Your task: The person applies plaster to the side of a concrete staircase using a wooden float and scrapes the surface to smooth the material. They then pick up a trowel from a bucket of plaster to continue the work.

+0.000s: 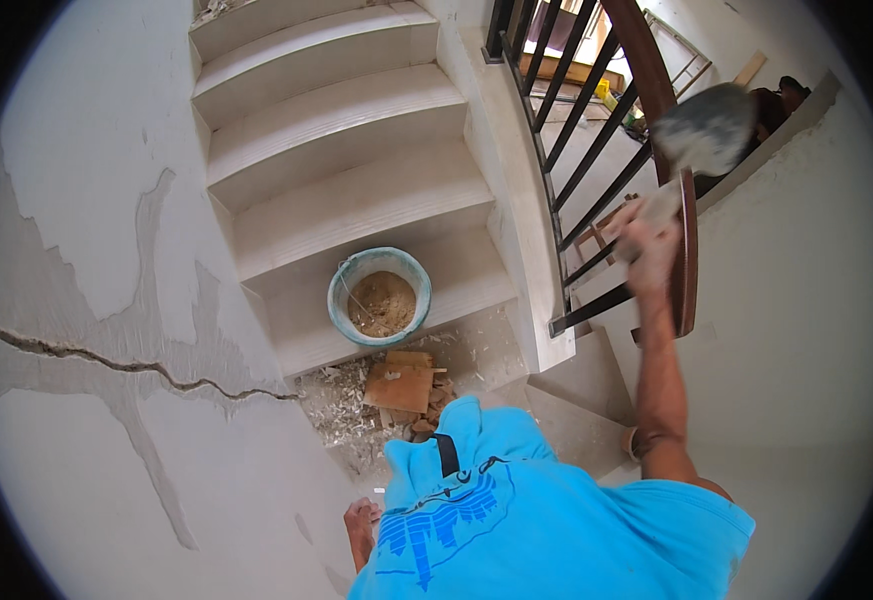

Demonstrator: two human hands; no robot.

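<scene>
My right hand is raised on the right, beside the stair railing, with its fingers wrapped around the pale handle of a trowel. The trowel's broad grey-white blade points up and away, smeared by motion, and overlaps the handrail. Low in the view, close to the left wall, my left hand looks curled. The blue shirt hides part of it, and whatever its fingers may hold cannot be made out. A teal bucket with sandy tan material inside stands on the lowest step, apart from both hands.
Pale stairs climb ahead. A dark handrail with black balusters lines their right side. The left wall has a long jagged crack with grey patches around it. A brown board lies among chips and rubble below the bucket.
</scene>
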